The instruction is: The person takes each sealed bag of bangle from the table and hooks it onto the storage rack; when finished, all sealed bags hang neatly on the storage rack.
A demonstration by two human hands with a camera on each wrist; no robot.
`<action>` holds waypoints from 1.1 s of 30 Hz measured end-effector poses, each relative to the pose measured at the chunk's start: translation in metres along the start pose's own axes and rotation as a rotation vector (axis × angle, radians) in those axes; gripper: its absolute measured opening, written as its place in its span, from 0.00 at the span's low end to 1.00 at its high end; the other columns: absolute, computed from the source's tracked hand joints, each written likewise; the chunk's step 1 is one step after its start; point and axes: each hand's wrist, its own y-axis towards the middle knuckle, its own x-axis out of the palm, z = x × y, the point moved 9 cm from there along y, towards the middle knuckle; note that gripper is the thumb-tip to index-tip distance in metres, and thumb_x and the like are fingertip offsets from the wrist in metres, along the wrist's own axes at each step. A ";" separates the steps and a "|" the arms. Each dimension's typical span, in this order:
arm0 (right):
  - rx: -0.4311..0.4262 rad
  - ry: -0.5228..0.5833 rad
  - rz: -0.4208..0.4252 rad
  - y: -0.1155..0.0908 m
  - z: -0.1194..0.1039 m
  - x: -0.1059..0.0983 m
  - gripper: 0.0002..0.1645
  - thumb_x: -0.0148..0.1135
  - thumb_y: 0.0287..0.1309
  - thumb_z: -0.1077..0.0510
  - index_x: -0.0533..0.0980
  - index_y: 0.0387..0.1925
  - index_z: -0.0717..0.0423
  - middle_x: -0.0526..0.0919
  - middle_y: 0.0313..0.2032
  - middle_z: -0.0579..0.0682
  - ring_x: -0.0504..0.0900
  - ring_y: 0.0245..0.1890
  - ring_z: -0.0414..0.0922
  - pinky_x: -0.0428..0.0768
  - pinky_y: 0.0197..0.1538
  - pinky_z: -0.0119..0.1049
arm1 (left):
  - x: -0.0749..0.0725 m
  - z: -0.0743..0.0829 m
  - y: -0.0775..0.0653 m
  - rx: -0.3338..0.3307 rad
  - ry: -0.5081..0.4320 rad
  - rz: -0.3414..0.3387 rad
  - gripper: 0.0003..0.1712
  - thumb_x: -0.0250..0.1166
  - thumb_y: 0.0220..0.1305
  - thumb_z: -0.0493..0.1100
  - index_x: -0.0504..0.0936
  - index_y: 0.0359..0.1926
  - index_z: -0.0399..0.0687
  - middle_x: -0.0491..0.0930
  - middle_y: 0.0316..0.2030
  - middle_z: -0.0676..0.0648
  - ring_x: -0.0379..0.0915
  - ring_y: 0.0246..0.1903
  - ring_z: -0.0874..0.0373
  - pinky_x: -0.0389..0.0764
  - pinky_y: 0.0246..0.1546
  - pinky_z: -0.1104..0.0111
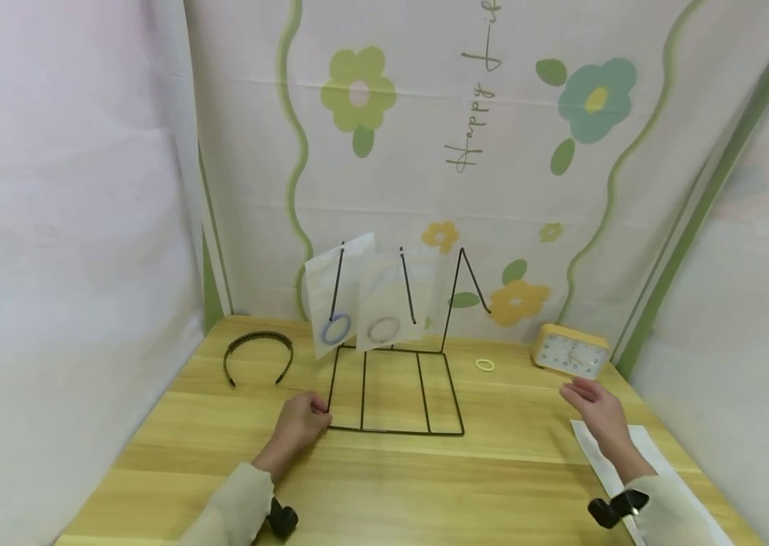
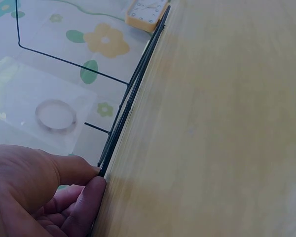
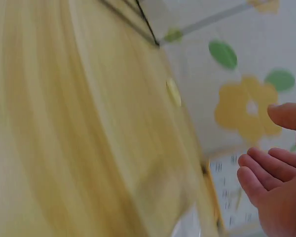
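My left hand [image 1: 301, 418] pinches the front left corner of a black wire rack [image 1: 394, 431] between thumb and fingers, at table height. Two clear bags hang from the rack's upright hooks. The left bag [image 1: 319, 284] shows a blue ring [image 1: 324, 332]; the other bag [image 1: 387, 292] shows a pale pinkish ring [image 2: 38, 118]. On the right hook no bag hangs. My right hand [image 1: 599, 415] is raised over the table's right side, in front of the clock, fingers loosely bent and holding nothing; in the right wrist view its palm shows.
A yellow alarm clock [image 1: 572, 352] stands at the back right. Between it and the rack lies a small yellow ring [image 1: 484, 369]. A dark toothed headband [image 1: 258, 336] lies left of the rack. White flat sheets [image 1: 664, 459] lie under my right forearm. Patterned cloth hangs behind.
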 end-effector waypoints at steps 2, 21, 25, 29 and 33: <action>0.079 -0.036 -0.022 -0.001 0.027 -0.013 0.48 0.57 0.63 0.35 0.61 0.69 0.67 0.76 0.60 0.62 0.70 0.39 0.19 0.73 0.41 0.21 | -0.001 0.000 0.000 -0.003 -0.002 -0.002 0.06 0.69 0.52 0.33 0.80 0.30 0.42 0.78 0.25 0.50 0.74 0.26 0.59 0.77 0.29 0.66; 0.326 -0.538 -0.053 -0.021 0.135 -0.084 0.49 0.61 0.52 0.28 0.67 0.32 0.76 0.71 0.27 0.64 0.70 0.29 0.57 0.71 0.33 0.49 | 0.001 0.001 -0.002 0.015 -0.009 -0.023 0.05 0.69 0.53 0.32 0.80 0.31 0.41 0.79 0.26 0.50 0.74 0.26 0.59 0.78 0.28 0.67; 0.392 -0.586 -0.055 -0.023 0.141 -0.083 0.41 0.65 0.50 0.31 0.69 0.26 0.69 0.70 0.26 0.61 0.68 0.30 0.58 0.69 0.35 0.50 | 0.002 0.000 -0.002 0.015 -0.006 -0.027 0.05 0.69 0.53 0.33 0.80 0.31 0.41 0.79 0.26 0.50 0.74 0.26 0.60 0.78 0.28 0.67; 0.402 -0.601 -0.076 -0.021 0.144 -0.081 0.41 0.66 0.49 0.31 0.70 0.26 0.69 0.72 0.26 0.62 0.70 0.31 0.59 0.69 0.40 0.54 | 0.000 0.001 -0.002 0.009 0.002 -0.012 0.05 0.69 0.52 0.33 0.80 0.31 0.41 0.79 0.26 0.51 0.74 0.27 0.59 0.78 0.29 0.67; 0.404 -0.565 -0.060 -0.018 0.146 -0.084 0.51 0.68 0.45 0.30 0.70 0.38 0.79 0.75 0.36 0.73 0.73 0.38 0.68 0.69 0.44 0.59 | -0.002 0.003 -0.001 0.008 0.004 0.000 0.06 0.69 0.51 0.32 0.80 0.31 0.41 0.79 0.26 0.51 0.74 0.27 0.59 0.78 0.29 0.67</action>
